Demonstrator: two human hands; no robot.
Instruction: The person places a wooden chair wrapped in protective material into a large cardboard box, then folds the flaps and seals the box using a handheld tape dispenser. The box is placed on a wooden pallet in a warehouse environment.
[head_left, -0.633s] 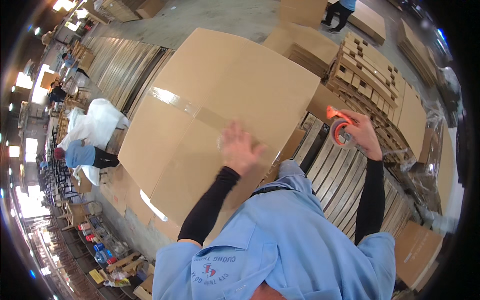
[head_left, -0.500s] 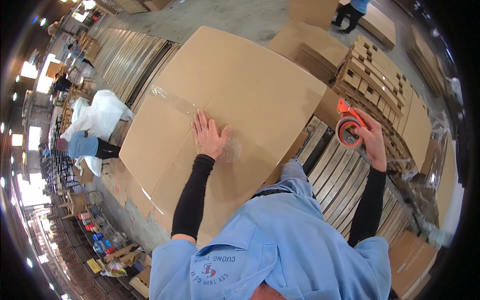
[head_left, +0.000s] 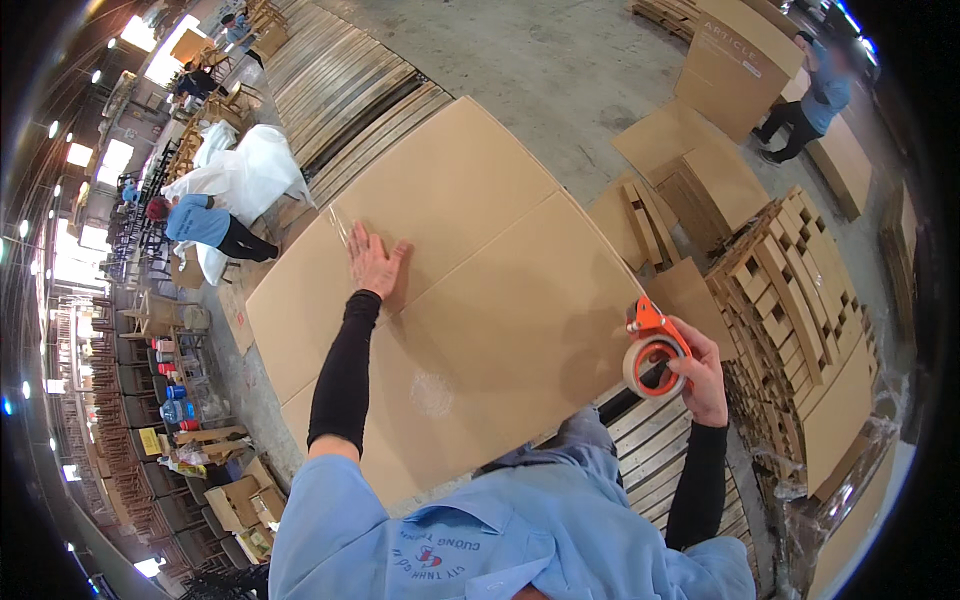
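A large brown cardboard box lies in front of me, with a seam running across its top. My left hand rests on that top with its fingers spread, near a strip of clear tape at the far left part of the seam. In my right hand is an orange tape dispenser with a roll of tape, my fingers wrapped round it. It is at the box's right edge; whether it touches the cardboard I cannot tell. A pale round mark shows on the near part of the top.
Slatted wooden rollers or boards run beneath and right of the box. Stacked cardboard inserts stand at the right, flat cardboard behind. One person handles a big carton; another stands by white wrapping at left.
My right hand has brought the tape dispenser leftward and down to the box's right edge. My left hand has slid toward the taped end of the seam. The view has turned.
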